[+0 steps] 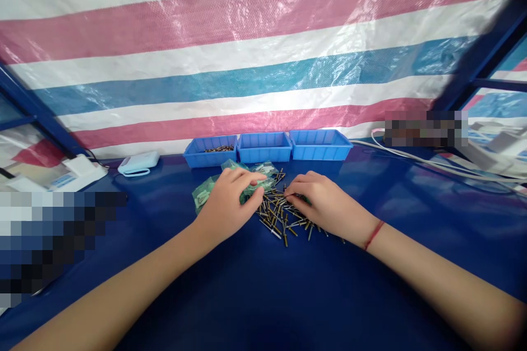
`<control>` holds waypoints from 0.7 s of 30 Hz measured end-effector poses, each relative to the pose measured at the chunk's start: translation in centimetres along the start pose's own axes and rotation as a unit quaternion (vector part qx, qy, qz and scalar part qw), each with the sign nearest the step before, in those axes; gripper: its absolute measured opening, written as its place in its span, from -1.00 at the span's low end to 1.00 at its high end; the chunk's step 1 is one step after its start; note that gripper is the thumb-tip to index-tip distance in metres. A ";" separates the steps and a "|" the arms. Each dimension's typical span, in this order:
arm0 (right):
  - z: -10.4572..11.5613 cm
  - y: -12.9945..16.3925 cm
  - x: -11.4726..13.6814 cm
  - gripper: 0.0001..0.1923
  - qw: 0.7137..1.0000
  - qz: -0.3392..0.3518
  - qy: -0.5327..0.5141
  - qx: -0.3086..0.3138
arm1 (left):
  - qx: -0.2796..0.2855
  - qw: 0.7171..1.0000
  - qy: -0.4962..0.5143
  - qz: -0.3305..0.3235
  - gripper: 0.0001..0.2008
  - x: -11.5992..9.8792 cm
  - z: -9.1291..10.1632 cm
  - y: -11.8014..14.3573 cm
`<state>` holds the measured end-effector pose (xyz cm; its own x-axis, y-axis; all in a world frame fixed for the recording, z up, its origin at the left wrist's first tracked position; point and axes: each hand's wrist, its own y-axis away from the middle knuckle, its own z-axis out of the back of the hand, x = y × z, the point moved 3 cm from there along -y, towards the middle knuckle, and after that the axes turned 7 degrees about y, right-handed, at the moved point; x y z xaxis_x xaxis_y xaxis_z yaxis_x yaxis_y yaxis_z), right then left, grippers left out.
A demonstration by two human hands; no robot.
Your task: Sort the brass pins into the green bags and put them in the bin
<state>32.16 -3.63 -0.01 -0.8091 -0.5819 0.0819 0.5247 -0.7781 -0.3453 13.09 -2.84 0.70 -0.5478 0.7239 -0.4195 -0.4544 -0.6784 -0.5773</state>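
A heap of small pins [280, 214] is spread on the blue table [263, 285], in front of three blue bins [264, 147]. The left hand [230, 203] is laid palm down, fingers loosely curled, on green bags [206, 192] beside the heap. The right hand [325, 203] is rested on the pins' right edge, fingertips pinched together among them; whether a pin is held cannot be told.

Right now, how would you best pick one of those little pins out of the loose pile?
Pinch a stray pin at the pile's near edge by mid-shaft, from above. It lies flat and apart on the blue table, clear of both hands.
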 end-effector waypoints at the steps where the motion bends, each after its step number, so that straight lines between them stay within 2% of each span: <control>1: 0.1 0.0 0.0 -0.79 1.000 -0.001 -0.004 -0.005 | 0.002 1.000 0.009 0.002 -0.79 0.0 0.0 0.4; 7: 2.0 0.1 0.6 -0.81 0.991 -0.086 -0.092 -0.045 | 0.007 0.997 0.067 0.041 -0.83 -0.3 -0.1 1.3; 10: 2.4 0.2 1.3 -0.79 0.978 -0.113 -0.172 -0.024 | 0.013 0.992 0.107 0.063 -0.87 -0.8 -0.2 1.5; 15: 2.1 0.4 2.0 -0.72 0.956 -0.120 -0.266 0.023 | 0.006 0.986 0.143 0.086 -0.89 -1.3 -0.2 1.6; 21: 2.1 0.3 2.0 -0.66 0.936 -0.137 -0.322 0.046 | -0.006 0.984 0.161 0.079 -0.92 -1.6 0.0 1.7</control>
<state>31.23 -5.57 1.96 -0.6050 -0.3556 0.7124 0.3649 -0.9191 -0.1489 13.18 -5.12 0.44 -0.3588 0.6133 -0.7036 -0.3716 -0.7854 -0.4951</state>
